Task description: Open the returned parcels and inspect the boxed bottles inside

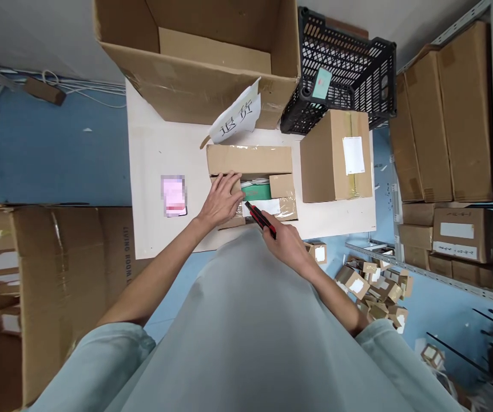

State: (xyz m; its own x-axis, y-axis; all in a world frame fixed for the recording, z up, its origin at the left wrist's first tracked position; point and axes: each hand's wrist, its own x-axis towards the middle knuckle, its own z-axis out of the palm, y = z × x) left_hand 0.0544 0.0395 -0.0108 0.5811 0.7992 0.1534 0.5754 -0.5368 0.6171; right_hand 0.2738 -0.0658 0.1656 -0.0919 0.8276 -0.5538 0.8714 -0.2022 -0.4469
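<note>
A small cardboard box [250,159] lies on the white table before me with its flaps partly opened. Through the gap a green item [257,191] shows, with some whitish material above it. Spread over the box's left flap is my left hand [223,200], fingers stretched out and pressing on the cardboard. My right hand [281,237] is wrapped around a red and black box cutter [260,218], whose tip points up and left over the near flap, close to a white label [267,206]. Whether the tip touches the cardboard I cannot tell.
At the table's back stands a large open carton [212,86] with a handwritten paper [238,117] at its front. A black plastic crate [345,71] and a taped box [336,160] stand right. A phone-like item [174,195], blurred, lies left on the table [160,149].
</note>
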